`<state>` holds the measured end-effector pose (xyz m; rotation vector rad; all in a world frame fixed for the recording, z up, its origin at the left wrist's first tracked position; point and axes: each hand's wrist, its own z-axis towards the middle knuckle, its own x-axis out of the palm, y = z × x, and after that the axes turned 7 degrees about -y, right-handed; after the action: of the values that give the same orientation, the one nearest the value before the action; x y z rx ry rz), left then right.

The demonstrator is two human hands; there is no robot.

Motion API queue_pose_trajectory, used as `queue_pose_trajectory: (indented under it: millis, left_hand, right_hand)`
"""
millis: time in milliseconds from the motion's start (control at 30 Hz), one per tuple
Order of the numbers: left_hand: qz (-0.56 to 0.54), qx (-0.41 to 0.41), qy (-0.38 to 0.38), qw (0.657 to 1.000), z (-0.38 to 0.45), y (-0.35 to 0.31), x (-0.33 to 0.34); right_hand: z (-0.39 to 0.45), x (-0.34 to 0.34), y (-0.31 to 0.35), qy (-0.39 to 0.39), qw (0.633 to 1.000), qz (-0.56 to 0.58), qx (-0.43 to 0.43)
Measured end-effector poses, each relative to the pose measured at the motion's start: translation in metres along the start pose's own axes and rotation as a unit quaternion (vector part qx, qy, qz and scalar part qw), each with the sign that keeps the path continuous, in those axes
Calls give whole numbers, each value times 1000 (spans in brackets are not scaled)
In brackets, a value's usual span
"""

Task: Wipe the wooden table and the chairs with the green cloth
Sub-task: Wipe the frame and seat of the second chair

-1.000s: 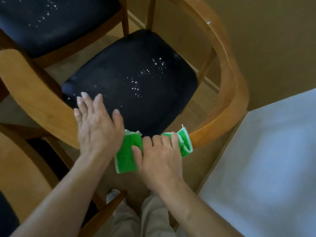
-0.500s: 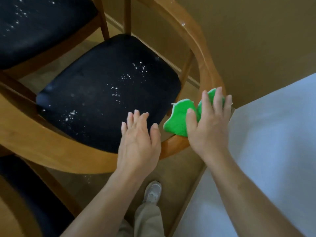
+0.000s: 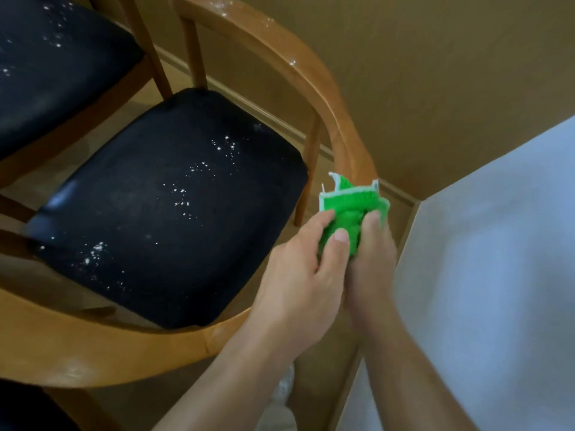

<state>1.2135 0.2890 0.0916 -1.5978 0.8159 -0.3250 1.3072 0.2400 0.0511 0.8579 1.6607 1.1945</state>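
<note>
The green cloth (image 3: 350, 213) with a white hem is bunched between both my hands, just above the curved wooden rail (image 3: 314, 85) of the nearest chair. My left hand (image 3: 298, 275) pinches its lower left side, thumb on top. My right hand (image 3: 371, 262) grips its right side. The chair's black seat (image 3: 168, 209) carries scattered white crumbs, and white specks dot the top of the rail. The lower ends of the cloth are hidden by my fingers.
A second chair with a speckled black seat (image 3: 53, 66) stands at the upper left. A pale grey-white surface (image 3: 497, 275) with a wooden edge fills the right side. A tan wall (image 3: 435, 73) lies behind. A shoe (image 3: 284, 387) shows below my arms.
My left hand has left the chair's front rail and joined my right hand on the cloth. The cloth went from spread flat on the rail to bunched between both hands.
</note>
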Motion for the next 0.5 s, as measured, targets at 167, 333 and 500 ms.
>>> queue_pose_trajectory:
  millis: [167, 333, 500]
  left_hand:
    - [16, 24, -22, 999, 17, -17, 13]
    - [25, -35, -106, 993, 24, -3, 7]
    - [114, -59, -118, 985, 25, 18, 1]
  right_hand:
    - [55, -8, 10, 100, 983, 99, 114]
    - [-1, -19, 2, 136, 989, -52, -6]
    - [41, -11, 29, 151, 866, -409, -246]
